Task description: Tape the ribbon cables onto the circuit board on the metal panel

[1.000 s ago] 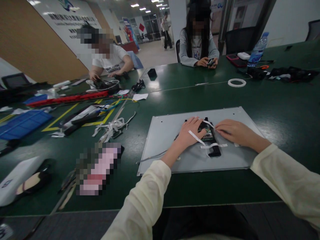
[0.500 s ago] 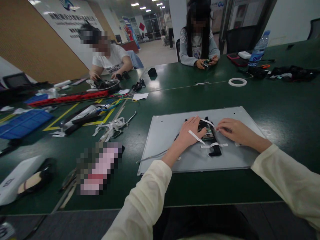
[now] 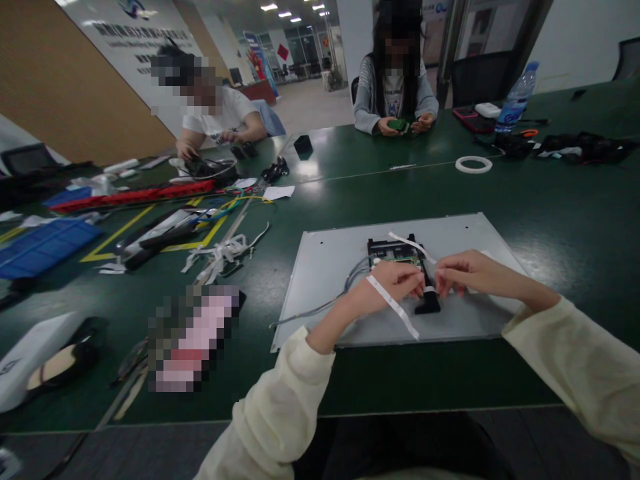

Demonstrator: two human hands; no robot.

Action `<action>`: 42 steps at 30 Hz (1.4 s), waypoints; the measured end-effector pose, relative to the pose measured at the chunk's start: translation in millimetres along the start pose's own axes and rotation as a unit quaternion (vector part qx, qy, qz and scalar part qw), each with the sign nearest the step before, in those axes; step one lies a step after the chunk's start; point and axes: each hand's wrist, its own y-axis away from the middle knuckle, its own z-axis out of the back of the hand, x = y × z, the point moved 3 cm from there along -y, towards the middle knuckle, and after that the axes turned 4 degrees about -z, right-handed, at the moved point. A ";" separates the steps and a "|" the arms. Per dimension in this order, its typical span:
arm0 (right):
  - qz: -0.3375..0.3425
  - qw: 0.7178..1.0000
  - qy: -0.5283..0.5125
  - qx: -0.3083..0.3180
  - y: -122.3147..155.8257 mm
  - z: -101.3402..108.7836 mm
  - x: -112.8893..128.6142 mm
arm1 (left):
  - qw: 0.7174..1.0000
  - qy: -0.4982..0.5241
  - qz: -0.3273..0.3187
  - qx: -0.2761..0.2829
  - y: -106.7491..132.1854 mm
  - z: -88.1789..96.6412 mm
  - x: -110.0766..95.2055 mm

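Observation:
A black frame with a circuit board (image 3: 397, 245) lies on a light grey panel (image 3: 320, 267). My left hand (image 3: 393, 283) is closed over its lower part, fingertips pinched at one side of a short white tape strip (image 3: 429, 289) that crosses the black bar. At the strip's other side is my right hand (image 3: 465, 270), thumb and fingers pinched together. The strip's ends are hidden by my fingers. Another length of white tape (image 3: 393, 307) lies across the back of my left hand and hangs below it. A further tape piece (image 3: 411, 244) crosses the frame's top.
Grey cables (image 3: 320, 308) run left from the frame. To the left lie a phone (image 3: 197, 340), crumpled white strips (image 3: 220, 257) and a blue tray (image 3: 47, 243). A tape roll (image 3: 473, 165) and a water bottle (image 3: 517, 100) are farther back. Two people sit across the green table.
My left hand has slid down off the circuit board, uncovering the frame's top, and its fingers have curled in. My right hand has moved down from the upper tape to the lower strip.

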 end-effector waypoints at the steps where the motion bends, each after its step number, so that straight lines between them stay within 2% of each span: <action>1: 0.002 1.000 0.000 0.002 -0.1 -0.9 0.2 | 1.000 -0.019 -0.006 -0.001 -0.2 -0.7 1.0; 5: 0.000 1.000 -0.001 0.008 -0.9 -2.4 1.5 | 0.997 -0.069 -0.027 -0.011 -0.9 -0.2 7.4; 13: -0.038 0.999 0.024 0.001 -2.8 -1.4 -6.7 | 0.996 -0.087 -0.029 -0.010 0.1 -1.2 12.6; 15: -0.022 0.999 0.040 -0.019 -2.0 -2.3 -4.0 | 0.998 -0.066 -0.018 -0.013 -0.2 -2.7 13.3; 17: 0.010 0.996 0.061 -0.067 -0.2 -3.1 2.9 | 0.999 -0.035 -0.005 -0.025 -0.8 -3.5 13.7; 20: 0.054 0.984 0.063 -0.156 3.4 -6.0 15.8 | 0.996 0.006 0.005 -0.088 -1.2 -0.4 12.5; 23: 0.079 0.977 0.009 -0.195 5.0 -13.7 23.7 | 0.981 -0.002 0.005 -0.193 0.4 7.7 9.8; 25: 0.090 0.977 -0.034 -0.189 4.3 -21.6 25.3 | 0.968 -0.025 0.008 -0.249 2.2 12.9 8.3; 27: 0.096 0.980 -0.062 -0.160 2.9 -30.8 25.7 | 0.960 -0.049 0.013 -0.277 3.6 16.1 7.8; 33: 0.092 0.988 -0.102 -0.064 0.6 -51.8 30.5 | 0.944 -0.130 0.013 -0.303 5.8 18.2 9.6; 39: 0.065 0.991 -0.109 -0.049 1.6 -50.3 31.3 | 0.936 -0.164 0.002 -0.310 7.2 20.6 9.5; 42: 0.065 0.990 -0.109 -0.057 3.5 -45.7 30.5 | 0.936 -0.124 0.009 -0.330 7.5 26.3 11.2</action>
